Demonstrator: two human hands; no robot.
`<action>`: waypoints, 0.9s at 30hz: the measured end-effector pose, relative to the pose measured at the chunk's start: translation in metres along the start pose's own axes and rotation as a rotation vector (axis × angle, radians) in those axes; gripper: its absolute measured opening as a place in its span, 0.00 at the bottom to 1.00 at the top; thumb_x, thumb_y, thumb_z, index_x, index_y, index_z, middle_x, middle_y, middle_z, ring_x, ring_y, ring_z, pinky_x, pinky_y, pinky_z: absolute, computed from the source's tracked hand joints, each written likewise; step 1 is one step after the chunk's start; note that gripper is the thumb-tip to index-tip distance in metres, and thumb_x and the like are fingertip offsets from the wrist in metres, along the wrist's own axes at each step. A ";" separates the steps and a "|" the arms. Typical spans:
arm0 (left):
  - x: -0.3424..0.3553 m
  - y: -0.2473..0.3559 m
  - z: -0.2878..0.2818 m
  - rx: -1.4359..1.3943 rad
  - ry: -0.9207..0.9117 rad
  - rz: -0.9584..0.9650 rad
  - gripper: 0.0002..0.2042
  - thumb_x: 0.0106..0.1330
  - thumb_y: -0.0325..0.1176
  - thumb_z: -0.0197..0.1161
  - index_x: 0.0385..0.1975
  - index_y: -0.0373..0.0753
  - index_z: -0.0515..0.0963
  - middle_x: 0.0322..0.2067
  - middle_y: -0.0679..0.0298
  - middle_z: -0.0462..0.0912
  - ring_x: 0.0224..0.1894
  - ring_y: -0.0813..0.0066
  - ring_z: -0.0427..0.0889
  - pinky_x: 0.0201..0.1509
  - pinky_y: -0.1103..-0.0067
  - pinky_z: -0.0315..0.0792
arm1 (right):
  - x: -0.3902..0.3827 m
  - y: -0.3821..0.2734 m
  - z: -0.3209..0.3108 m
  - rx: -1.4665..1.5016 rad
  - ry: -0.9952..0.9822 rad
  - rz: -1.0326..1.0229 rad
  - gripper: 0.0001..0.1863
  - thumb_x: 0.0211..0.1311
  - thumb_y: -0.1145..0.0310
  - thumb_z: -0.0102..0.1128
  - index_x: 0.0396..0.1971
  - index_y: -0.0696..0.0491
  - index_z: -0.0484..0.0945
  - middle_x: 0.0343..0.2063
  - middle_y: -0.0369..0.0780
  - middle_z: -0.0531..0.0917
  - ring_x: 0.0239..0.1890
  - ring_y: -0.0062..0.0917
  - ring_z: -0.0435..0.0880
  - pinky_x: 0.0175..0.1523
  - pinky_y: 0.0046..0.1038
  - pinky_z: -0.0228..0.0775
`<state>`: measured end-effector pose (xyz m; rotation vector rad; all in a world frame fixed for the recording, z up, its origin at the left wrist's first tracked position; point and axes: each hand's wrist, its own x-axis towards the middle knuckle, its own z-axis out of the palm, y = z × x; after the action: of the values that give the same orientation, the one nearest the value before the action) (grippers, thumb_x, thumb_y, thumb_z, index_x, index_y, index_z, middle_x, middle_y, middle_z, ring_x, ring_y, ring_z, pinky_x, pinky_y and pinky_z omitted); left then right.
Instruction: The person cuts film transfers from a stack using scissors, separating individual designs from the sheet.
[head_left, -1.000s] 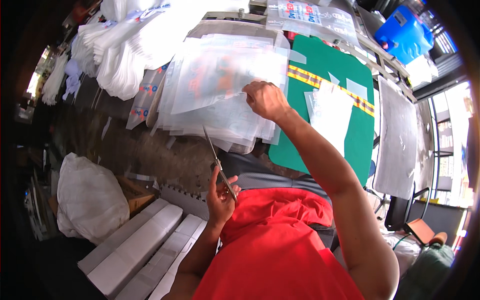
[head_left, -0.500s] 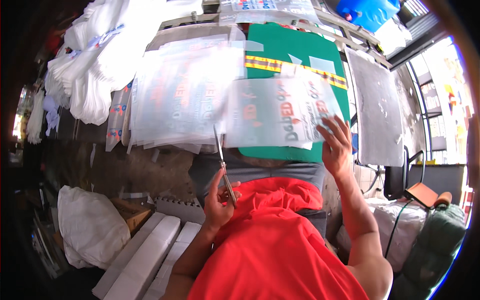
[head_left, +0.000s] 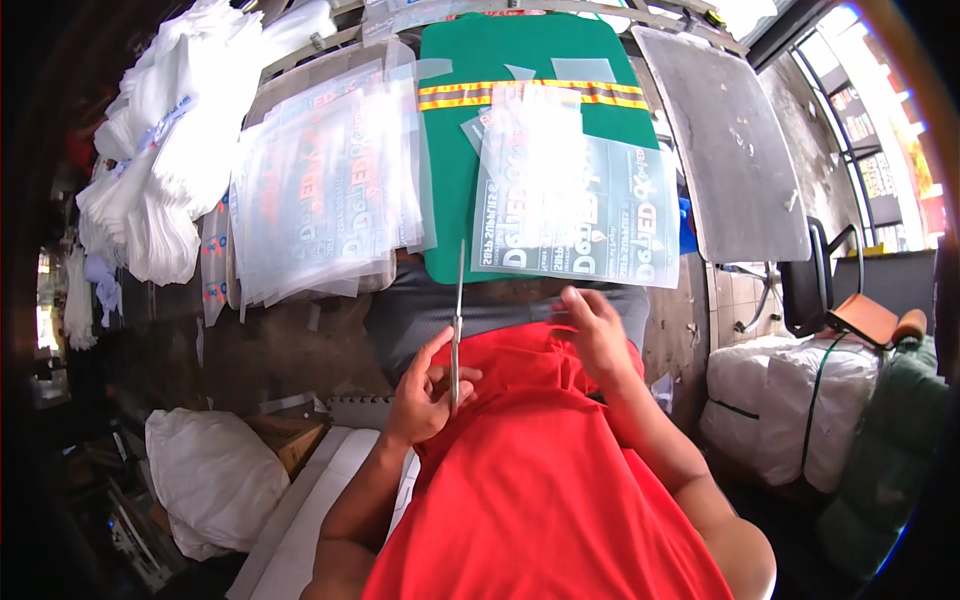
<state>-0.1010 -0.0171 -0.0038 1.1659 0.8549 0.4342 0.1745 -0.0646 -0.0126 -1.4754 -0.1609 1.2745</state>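
Green board (head_left: 450, 200) at centre in the head view — and there's the printed sheet (head_left: 640, 215), flat across its near right part! To the left, a pile (head_left: 330, 190) of similar sheets, edges askew. The left hand (head_left: 422, 398) has its fingers curled round the handles of the scissors (head_left: 458, 340), blades pointing up toward the board. The right hand (head_left: 597, 335) hovers over the lap near the sheet's lower edge — thumb and fingers loosely apart.

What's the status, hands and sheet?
Left hand holding scissors. Right hand empty. Translucent printed sheet lying over green board. Neither hand covering it.
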 end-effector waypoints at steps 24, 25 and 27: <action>0.036 -0.005 0.061 -0.117 -0.274 -0.094 0.40 0.72 0.22 0.56 0.77 0.44 0.38 0.54 0.50 0.80 0.50 0.79 0.80 0.59 0.78 0.75 | 0.041 0.022 0.017 0.489 -0.028 -0.118 0.09 0.66 0.74 0.62 0.44 0.58 0.77 0.34 0.39 0.83 0.34 0.27 0.85 0.40 0.30 0.79; 0.039 -0.005 0.065 -0.137 -0.284 -0.082 0.40 0.71 0.21 0.56 0.77 0.44 0.37 0.54 0.49 0.80 0.49 0.80 0.80 0.59 0.78 0.75 | 0.040 0.021 0.020 0.519 -0.021 -0.141 0.09 0.65 0.75 0.63 0.44 0.58 0.78 0.35 0.39 0.84 0.35 0.26 0.84 0.41 0.29 0.79; 0.041 -0.006 0.072 -0.128 -0.265 -0.066 0.41 0.71 0.21 0.56 0.77 0.44 0.38 0.52 0.50 0.81 0.44 0.84 0.80 0.51 0.81 0.77 | 0.039 0.022 0.025 0.509 -0.004 -0.158 0.10 0.65 0.75 0.62 0.45 0.57 0.78 0.35 0.38 0.84 0.36 0.25 0.84 0.42 0.29 0.79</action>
<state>-0.0206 -0.0353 -0.0140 1.0467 0.6246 0.2680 0.1606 -0.0299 -0.0479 -1.0025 0.0447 1.0890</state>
